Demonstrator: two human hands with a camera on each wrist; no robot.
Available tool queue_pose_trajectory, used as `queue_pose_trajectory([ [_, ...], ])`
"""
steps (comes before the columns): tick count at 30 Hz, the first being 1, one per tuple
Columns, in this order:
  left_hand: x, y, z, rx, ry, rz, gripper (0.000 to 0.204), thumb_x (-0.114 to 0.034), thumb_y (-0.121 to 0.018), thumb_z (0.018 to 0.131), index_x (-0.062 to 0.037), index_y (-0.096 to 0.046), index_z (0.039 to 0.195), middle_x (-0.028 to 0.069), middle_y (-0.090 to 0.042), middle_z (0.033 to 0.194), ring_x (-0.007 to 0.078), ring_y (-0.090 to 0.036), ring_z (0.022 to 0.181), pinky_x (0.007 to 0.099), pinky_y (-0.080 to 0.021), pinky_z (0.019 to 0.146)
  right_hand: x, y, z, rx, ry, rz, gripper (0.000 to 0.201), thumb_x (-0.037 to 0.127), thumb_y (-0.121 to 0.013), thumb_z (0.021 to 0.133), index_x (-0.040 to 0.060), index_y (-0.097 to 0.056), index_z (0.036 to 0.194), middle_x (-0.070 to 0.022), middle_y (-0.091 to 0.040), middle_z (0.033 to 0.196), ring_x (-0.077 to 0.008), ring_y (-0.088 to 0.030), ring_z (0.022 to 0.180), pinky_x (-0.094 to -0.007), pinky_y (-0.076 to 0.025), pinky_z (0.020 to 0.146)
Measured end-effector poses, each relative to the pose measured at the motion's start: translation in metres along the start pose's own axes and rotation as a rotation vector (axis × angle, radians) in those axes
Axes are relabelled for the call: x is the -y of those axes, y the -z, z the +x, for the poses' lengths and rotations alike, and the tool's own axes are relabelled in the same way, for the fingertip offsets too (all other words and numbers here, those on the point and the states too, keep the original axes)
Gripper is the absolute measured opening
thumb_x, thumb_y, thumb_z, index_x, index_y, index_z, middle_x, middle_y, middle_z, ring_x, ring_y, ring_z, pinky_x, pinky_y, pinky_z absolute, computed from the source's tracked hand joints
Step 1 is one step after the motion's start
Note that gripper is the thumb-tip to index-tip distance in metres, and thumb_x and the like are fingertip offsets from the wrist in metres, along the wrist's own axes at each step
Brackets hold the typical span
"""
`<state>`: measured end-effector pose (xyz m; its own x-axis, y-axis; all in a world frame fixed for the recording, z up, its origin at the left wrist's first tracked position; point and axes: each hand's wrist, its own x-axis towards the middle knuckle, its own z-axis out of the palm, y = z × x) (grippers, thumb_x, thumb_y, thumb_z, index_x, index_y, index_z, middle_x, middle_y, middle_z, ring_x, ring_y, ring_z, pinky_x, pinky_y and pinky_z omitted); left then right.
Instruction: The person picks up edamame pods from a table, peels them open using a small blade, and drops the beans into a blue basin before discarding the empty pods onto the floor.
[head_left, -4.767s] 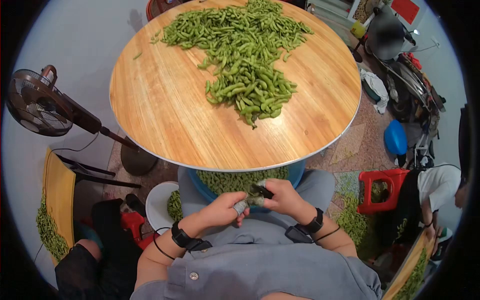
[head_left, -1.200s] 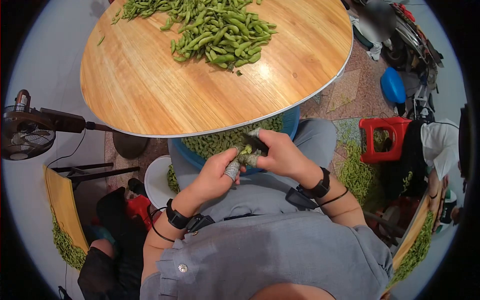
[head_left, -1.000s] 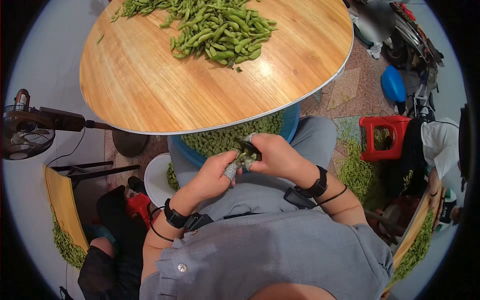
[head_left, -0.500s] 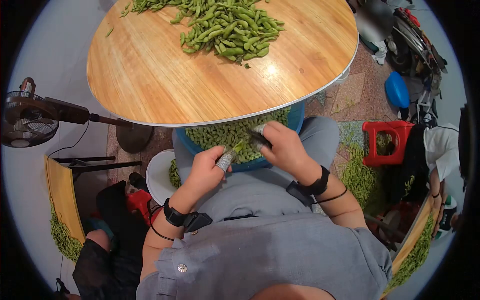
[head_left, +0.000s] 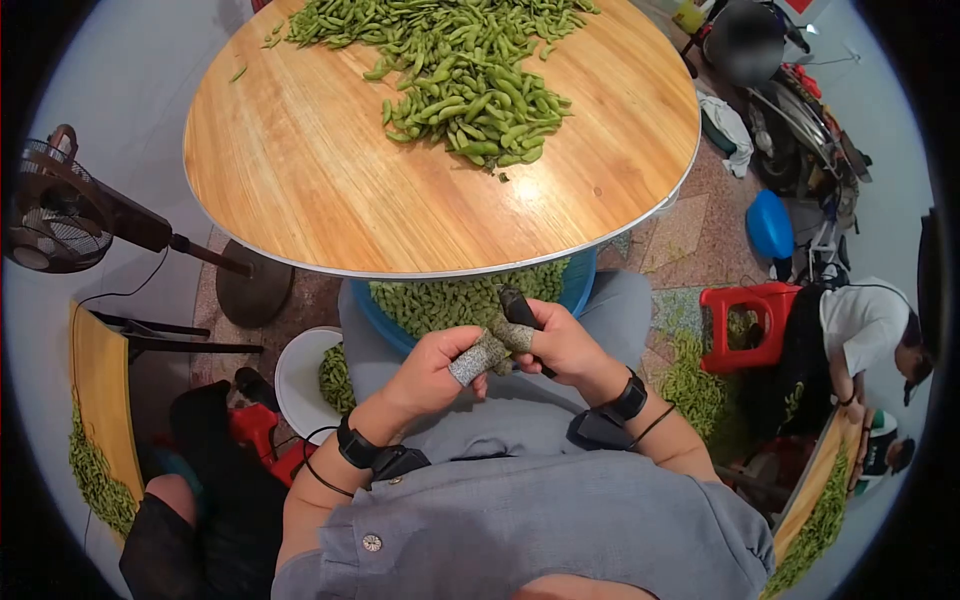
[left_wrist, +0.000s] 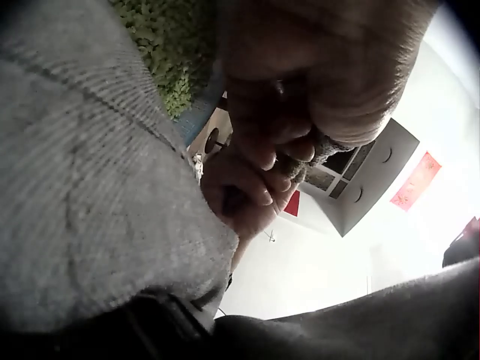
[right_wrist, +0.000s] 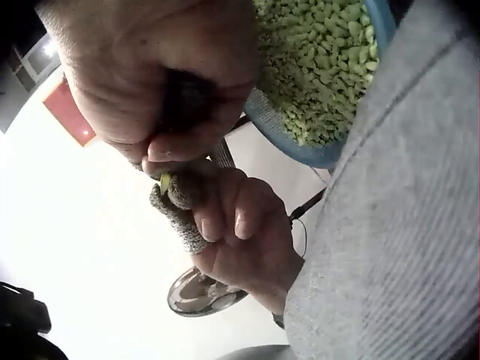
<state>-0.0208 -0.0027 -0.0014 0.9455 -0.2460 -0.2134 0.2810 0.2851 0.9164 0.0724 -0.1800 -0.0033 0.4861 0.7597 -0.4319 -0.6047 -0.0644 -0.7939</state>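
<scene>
My left hand (head_left: 425, 375) and right hand (head_left: 570, 350) meet above my lap, at the near side of a blue basin (head_left: 583, 285) of shelled green beans (head_left: 430, 305). Speckled grey finger covers (head_left: 478, 360) wrap the thumbs. The left thumb and fingers pinch a soybean pod (right_wrist: 166, 182), mostly hidden, its yellow-green tip showing in the right wrist view. My right hand grips a black-handled tool (head_left: 517, 306), with its thumb pressed close to the left thumb. The tool's working end is not distinct.
A round wooden table (head_left: 300, 180) with a heap of soybean pods (head_left: 480, 105) stands in front. A white bucket (head_left: 300, 380) is at left, near a standing fan (head_left: 60, 205). To the right are a red stool (head_left: 745, 320) and pods on the floor (head_left: 695, 390). Other people sit either side.
Half a second ago the hands were farther apart, with a green pod showing at the left fingertips. They have come together, and the head view takes in more of the table.
</scene>
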Motion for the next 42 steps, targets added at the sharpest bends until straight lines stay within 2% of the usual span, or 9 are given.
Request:
queue_pose_trajectory([
  [4,0.008,0.017,-0.008,-0.043,-0.008,0.022,0.011,-0.010,-0.053,0.091,-0.0023,-0.061,0.093,0.0000,-0.059,0.070,0.0076,-0.056,0.060,0.0218,-0.046,0.056,0.000,0.004,0.007,-0.164,0.117,-0.423,0.015,0.018,-0.063,0.086,0.0042,-0.059,0.091,-0.0026,-0.055,0.063,-0.0116,-0.050,0.050,-0.0249,-0.039,0.046],
  [6,0.010,0.028,-0.021,-0.324,-0.065,0.304,0.013,-0.013,-0.053,0.092,-0.0027,-0.060,0.089,-0.0003,-0.058,0.067,0.0075,-0.055,0.059,0.0225,-0.042,0.053,0.008,0.008,0.010,-0.224,0.745,-1.178,0.015,0.015,-0.065,0.081,0.0027,-0.060,0.089,-0.0113,-0.057,0.066,-0.0247,-0.055,0.055,-0.0325,-0.044,0.051],
  [18,0.008,0.099,-0.112,-0.906,0.326,1.332,0.016,-0.012,-0.067,0.074,-0.0003,-0.059,0.081,0.0178,-0.060,0.073,0.0346,-0.059,0.065,0.0393,-0.047,0.058,0.093,0.021,0.116,-0.732,0.682,-1.576,0.021,0.021,-0.065,0.078,0.0055,-0.060,0.091,-0.0147,-0.058,0.077,-0.0361,-0.059,0.071,-0.0452,-0.048,0.061],
  [20,-0.028,0.078,-0.084,-0.898,0.008,0.849,0.015,-0.011,-0.067,0.075,-0.0007,-0.060,0.083,0.0173,-0.060,0.073,0.0335,-0.060,0.065,0.0383,-0.047,0.058,0.097,0.016,0.107,-0.694,0.719,-1.534,0.021,0.020,-0.065,0.078,0.0058,-0.060,0.092,-0.0153,-0.059,0.079,-0.0348,-0.059,0.070,-0.0434,-0.048,0.060],
  [30,-0.092,0.048,0.113,-0.694,-0.582,1.282,0.017,-0.004,-0.062,0.075,-0.0059,-0.061,0.092,0.0121,-0.056,0.093,0.0313,-0.059,0.081,0.0393,-0.049,0.066,0.107,0.039,0.017,-0.425,0.459,-0.343,0.019,0.009,-0.061,0.083,-0.0008,-0.060,0.100,-0.0013,-0.065,0.089,-0.0086,-0.060,0.077,-0.0241,-0.047,0.064],
  [36,-0.086,0.054,0.145,-0.713,-0.542,1.493,0.018,0.001,-0.061,0.071,-0.0060,-0.059,0.088,0.0105,-0.056,0.098,0.0318,-0.058,0.082,0.0406,-0.049,0.066,0.080,0.138,-0.066,-0.894,0.620,-0.680,0.026,0.011,-0.064,0.083,0.0024,-0.059,0.107,-0.0042,-0.065,0.089,-0.0103,-0.055,0.068,-0.0249,-0.045,0.063],
  [38,-0.086,0.054,0.143,-0.701,-0.567,1.490,0.018,0.000,-0.062,0.071,-0.0055,-0.059,0.088,0.0111,-0.056,0.097,0.0322,-0.058,0.082,0.0408,-0.049,0.065,0.078,0.157,-0.089,-1.462,0.580,-1.844,0.024,0.010,-0.066,0.083,0.0003,-0.059,0.104,-0.0017,-0.063,0.085,-0.0113,-0.058,0.074,-0.0273,-0.048,0.069],
  [40,-0.085,0.046,0.136,-0.690,-0.647,1.303,0.015,-0.001,-0.062,0.074,-0.0045,-0.059,0.088,0.0127,-0.058,0.091,0.0326,-0.058,0.079,0.0413,-0.048,0.065,0.076,0.150,-0.093,-1.510,0.583,-1.789,0.023,0.011,-0.066,0.084,0.0008,-0.060,0.104,0.0003,-0.060,0.082,-0.0099,-0.057,0.074,-0.0257,-0.047,0.068],
  [42,-0.087,0.030,0.120,-0.579,-0.529,1.173,0.015,-0.001,-0.062,0.076,-0.0040,-0.060,0.090,0.0134,-0.059,0.087,0.0306,-0.060,0.076,0.0377,-0.049,0.064,0.067,0.125,-0.082,-1.077,0.591,-0.757,0.023,0.013,-0.065,0.085,0.0009,-0.060,0.104,0.0008,-0.060,0.083,-0.0087,-0.055,0.075,-0.0248,-0.047,0.069],
])
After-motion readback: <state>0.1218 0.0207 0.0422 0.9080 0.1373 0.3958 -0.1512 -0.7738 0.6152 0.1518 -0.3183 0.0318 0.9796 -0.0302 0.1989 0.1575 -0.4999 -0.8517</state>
